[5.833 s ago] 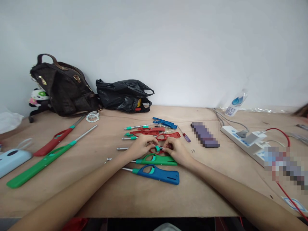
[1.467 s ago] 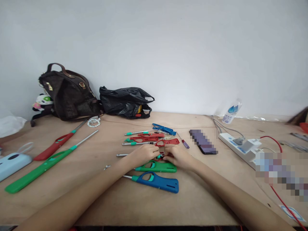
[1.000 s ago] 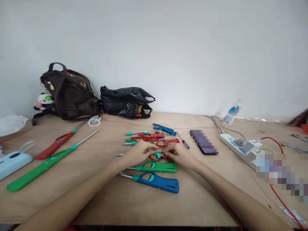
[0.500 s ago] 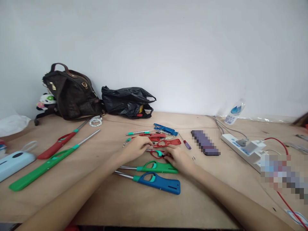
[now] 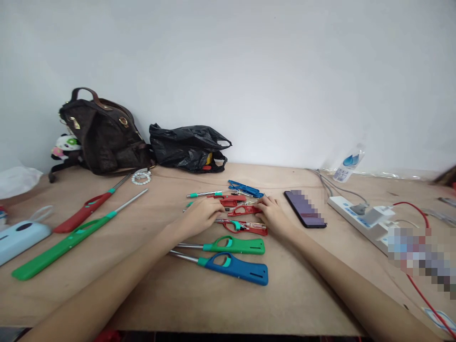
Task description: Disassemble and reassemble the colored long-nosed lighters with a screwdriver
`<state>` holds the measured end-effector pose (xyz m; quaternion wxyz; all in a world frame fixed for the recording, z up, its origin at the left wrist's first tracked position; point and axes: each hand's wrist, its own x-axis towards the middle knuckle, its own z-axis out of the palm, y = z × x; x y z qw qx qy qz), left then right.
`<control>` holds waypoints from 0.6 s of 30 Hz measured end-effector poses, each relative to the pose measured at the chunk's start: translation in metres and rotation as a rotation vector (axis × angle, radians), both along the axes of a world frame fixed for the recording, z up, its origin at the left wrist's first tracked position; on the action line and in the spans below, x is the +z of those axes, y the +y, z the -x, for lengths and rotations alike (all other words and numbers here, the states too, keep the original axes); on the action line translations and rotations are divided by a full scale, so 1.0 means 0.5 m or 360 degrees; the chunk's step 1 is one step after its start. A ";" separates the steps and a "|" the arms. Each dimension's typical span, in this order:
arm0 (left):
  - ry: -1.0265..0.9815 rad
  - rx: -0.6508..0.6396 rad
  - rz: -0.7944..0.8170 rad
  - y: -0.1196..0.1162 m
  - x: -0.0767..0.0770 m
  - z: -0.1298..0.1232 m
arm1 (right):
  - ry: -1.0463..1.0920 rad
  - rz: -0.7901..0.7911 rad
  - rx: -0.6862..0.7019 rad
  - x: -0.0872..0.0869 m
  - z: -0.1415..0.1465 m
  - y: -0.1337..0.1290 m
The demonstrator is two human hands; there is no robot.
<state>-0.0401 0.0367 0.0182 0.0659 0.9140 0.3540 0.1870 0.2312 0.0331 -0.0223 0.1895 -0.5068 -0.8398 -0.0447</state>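
Observation:
My left hand [image 5: 204, 212] is curled over the left ends of the red lighter parts, fingertips bent together; what they hold, if anything, is hidden. My right hand [image 5: 272, 213] has its fingers closed at the right end of an empty red lighter casing half [image 5: 244, 209]. Just nearer lies an opened red lighter [image 5: 249, 228] with its inner parts exposed. Beyond the hands are another red lighter body [image 5: 235, 200], a metal lighter tube [image 5: 204, 194] and blue casing pieces [image 5: 245, 188]. A whole green lighter [image 5: 242, 245] and a blue lighter [image 5: 237, 270] lie closer to me.
At left lie a red lighter [image 5: 83, 212], a long green lighter [image 5: 67, 244] and a light-blue device [image 5: 24, 240]. A dark backpack [image 5: 107, 142] and black plastic bag [image 5: 185, 149] stand by the wall. A phone [image 5: 304, 209] and power strip [image 5: 351, 218] are at right.
My right hand has moved away from the opened red lighter, up and right to the end of the red casing half, now covering the purple screwdriver. The left hand has barely moved.

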 end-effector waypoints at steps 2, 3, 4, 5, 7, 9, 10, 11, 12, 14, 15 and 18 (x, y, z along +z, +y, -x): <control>0.0017 0.0003 -0.0033 -0.001 -0.001 -0.001 | -0.0125 -0.0039 -0.0001 0.004 0.000 -0.001; 0.0019 0.0009 -0.0055 -0.002 -0.001 -0.001 | -0.0137 -0.0058 -0.0003 0.008 0.000 -0.002; 0.0014 0.0021 -0.0080 -0.003 0.000 -0.002 | -0.0113 -0.0072 -0.0013 0.012 -0.001 -0.003; 0.0005 0.0037 -0.0106 -0.005 0.000 -0.002 | -0.0043 -0.0077 -0.0039 0.018 -0.003 -0.004; -0.0032 0.0075 -0.0165 -0.009 0.003 -0.004 | 0.0228 -0.0042 -0.0115 0.029 -0.006 -0.006; -0.0093 0.0102 -0.0221 -0.014 0.004 -0.006 | 0.0595 0.0034 -0.0164 0.040 -0.008 -0.010; -0.0130 0.0106 -0.0240 -0.016 0.004 -0.007 | 0.0770 0.0080 -0.0165 0.045 -0.006 -0.013; -0.0165 0.0102 -0.0248 -0.018 0.003 -0.009 | 0.0914 0.0132 -0.0151 0.050 -0.004 -0.017; -0.0194 0.0090 -0.0245 -0.021 0.001 -0.010 | 0.1018 0.0189 -0.0124 0.054 0.000 -0.022; -0.0236 0.0060 -0.0224 -0.024 -0.002 -0.014 | 0.1111 0.0339 -0.0081 0.064 0.010 -0.034; -0.0261 0.0058 -0.0215 -0.025 -0.004 -0.015 | 0.1126 0.0417 -0.0055 0.069 0.014 -0.041; -0.0420 0.0104 -0.0105 -0.021 -0.006 -0.015 | 0.1142 0.0527 0.0066 0.081 0.023 -0.056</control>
